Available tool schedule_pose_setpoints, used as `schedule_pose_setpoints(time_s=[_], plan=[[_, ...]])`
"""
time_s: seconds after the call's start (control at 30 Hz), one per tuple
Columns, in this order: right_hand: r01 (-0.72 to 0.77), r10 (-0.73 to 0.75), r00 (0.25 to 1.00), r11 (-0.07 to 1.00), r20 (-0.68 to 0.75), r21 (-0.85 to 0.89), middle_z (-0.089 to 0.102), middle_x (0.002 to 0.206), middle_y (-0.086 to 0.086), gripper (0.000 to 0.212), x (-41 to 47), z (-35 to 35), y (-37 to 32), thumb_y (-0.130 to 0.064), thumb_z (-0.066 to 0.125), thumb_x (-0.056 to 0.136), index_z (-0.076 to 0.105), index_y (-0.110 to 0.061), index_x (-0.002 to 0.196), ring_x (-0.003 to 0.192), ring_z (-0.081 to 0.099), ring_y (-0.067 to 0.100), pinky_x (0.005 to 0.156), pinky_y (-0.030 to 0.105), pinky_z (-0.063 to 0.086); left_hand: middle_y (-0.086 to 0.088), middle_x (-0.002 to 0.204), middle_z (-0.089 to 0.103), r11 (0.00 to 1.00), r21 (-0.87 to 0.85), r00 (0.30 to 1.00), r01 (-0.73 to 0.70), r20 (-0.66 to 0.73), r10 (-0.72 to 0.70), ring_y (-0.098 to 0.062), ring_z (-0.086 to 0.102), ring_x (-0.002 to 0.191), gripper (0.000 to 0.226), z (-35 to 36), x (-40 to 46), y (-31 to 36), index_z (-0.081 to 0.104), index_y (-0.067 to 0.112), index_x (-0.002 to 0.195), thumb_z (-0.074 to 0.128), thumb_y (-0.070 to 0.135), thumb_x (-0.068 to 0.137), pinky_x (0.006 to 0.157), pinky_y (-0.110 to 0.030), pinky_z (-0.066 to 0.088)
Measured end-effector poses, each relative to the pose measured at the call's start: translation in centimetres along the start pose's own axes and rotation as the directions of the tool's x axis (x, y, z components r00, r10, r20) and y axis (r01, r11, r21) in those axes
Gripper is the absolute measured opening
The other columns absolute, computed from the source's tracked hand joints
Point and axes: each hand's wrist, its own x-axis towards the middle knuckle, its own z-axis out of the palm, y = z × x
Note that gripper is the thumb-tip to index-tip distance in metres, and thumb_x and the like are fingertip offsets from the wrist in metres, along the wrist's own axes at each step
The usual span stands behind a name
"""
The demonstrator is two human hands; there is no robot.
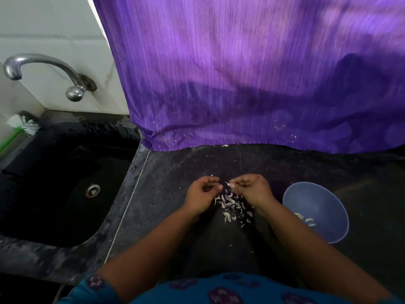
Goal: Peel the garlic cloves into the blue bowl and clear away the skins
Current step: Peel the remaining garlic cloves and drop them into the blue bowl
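We see one purple cloth (252, 73) hanging across the far side, its hem on the dark counter (175, 172). One black sink (65, 183) sits sunk at the left, with one metal tap (43, 69) on the tiled wall above it and one white-bristled brush (24, 125) with a green handle at its far left corner. One blue bowl (315, 211) stands on the counter at the right, just beside our right forearm, with a few pale peeled cloves (306, 220) on its near wall; we cannot count them surely. Our two bare forearms reach forward and converge at mid-counter. The left hand (201, 194) has its fingers curled, thumb and forefinger nearly meeting; whether its grip holds anything we cannot tell. The right hand (252, 189), fingers curled, pinches a small whitish piece (230, 184) at its fingertips. One loose heap of garlic skins (232, 205), too many to count, lies between and just near of the hands.
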Motion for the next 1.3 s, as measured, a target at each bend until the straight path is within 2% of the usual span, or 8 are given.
schedule_pose_setpoints(time_s=[0.1,0.2,0.47,0.6,0.83,0.97,1.1,1.3], plan=[[-0.013,-0.002,0.997,0.982,0.075,0.188,0.075,0.083,0.005,0.014,-1.3,0.1,-1.4,-0.003,0.074,0.079,0.073,-0.013,0.089,0.080,0.072,0.015,0.073,0.023,0.056,-0.014,0.097,0.071,0.976,-0.217,0.999,0.009,0.045,0.001,-0.020,0.067,0.089,0.018,1.2,-0.3,0.9,0.068,0.007,0.104,0.068,0.006,0.087,0.084,-0.029,0.055],[0.027,-0.036,0.999,0.978,0.041,0.209,0.075,0.079,0.007,0.013,-2.1,-0.5,-1.6,0.000,0.074,0.079,0.072,-0.008,0.089,0.074,0.072,0.015,0.067,0.021,0.056,-0.010,0.084,0.071,0.957,-0.287,0.997,-0.037,0.057,0.055,-0.017,0.066,0.079,0.010,1.8,-0.7,1.6,0.069,0.002,0.096,0.065,0.000,0.087,0.078,-0.025,0.055],[0.198,-0.198,0.980,0.980,-0.028,0.012,0.073,0.076,0.002,0.009,-3.4,-1.7,-1.7,-0.008,0.077,0.079,0.070,-0.014,0.081,0.067,0.068,0.005,0.066,0.016,0.054,-0.007,0.082,0.066,0.909,-0.413,0.980,-0.057,0.149,0.129,-0.012,0.063,0.078,0.010,2.2,-2.3,2.8,0.063,0.003,0.091,0.055,-0.002,0.092,0.075,-0.021,0.052],[0.337,-0.343,0.939,0.923,-0.002,-0.185,0.072,0.076,-0.003,0.009,-4.1,-2.1,-1.7,-0.013,0.078,0.078,0.070,-0.015,0.081,0.071,0.068,0.006,0.069,0.016,0.054,-0.010,0.080,0.069,0.905,-0.423,0.981,-0.047,0.149,0.121,-0.015,0.066,0.077,0.005,2.1,-3.2,3.2,0.064,0.000,0.090,0.060,0.002,0.090,0.074,-0.021,0.053],[0.467,-0.487,0.872,0.860,-0.057,-0.204,0.069,0.079,-0.008,0.010,-5.2,-2.3,-1.7,-0.004,0.074,0.081,0.070,-0.011,0.087,0.075,0.066,0.000,0.070,0.011,0.051,-0.008,0.078,0.072,0.913,-0.405,0.981,0.057,0.194,0.025,-0.012,0.066,0.070,0.009,2.3,-4.2,4.2,0.068,-0.002,0.087,0.061,0.002,0.090,0.069,-0.018,0.054],[0.456,-0.478,0.871,0.873,-0.114,-0.171,0.071,0.079,-0.007,0.014,-5.4,-2.4,-1.3,-0.005,0.077,0.078,0.073,-0.016,0.085,0.074,0.068,0.002,0.073,0.018,0.055,-0.008,0.081,0.073,0.916,-0.395,0.965,0.073,0.260,0.035,-0.013,0.068,0.075,0.007,1.7,-4.6,4.8,0.068,0.000,0.088,0.060,-0.001,0.088,0.076,-0.019,0.056],[0.452,-0.476,0.872,0.873,-0.112,-0.183,0.072,0.079,-0.006,0.011,-5.1,-2.7,-1.3,-0.008,0.078,0.078,0.074,-0.017,0.082,0.074,0.069,0.006,0.073,0.026,0.057,-0.005,0.079,0.073,0.915,-0.395,0.967,0.083,0.254,0.022,-0.010,0.069,0.074,0.011,2.5,-5.0,4.6,0.068,0.002,0.094,0.059,-0.002,0.090,0.072,-0.017,0.054],[0.362,-0.375,0.926,0.910,-0.032,-0.204,0.066,0.096,-0.010,0.013,-4.5,-3.0,-1.2,-0.014,0.070,0.086,0.068,-0.021,0.096,0.088,0.063,-0.001,0.073,0.008,0.047,-0.004,0.083,0.074,0.896,-0.434,0.972,0.094,0.234,0.012,-0.010,0.070,0.076,0.014,3.2,-4.7,4.4,0.069,0.002,0.097,0.056,0.001,0.093,0.072,-0.016,0.054]])
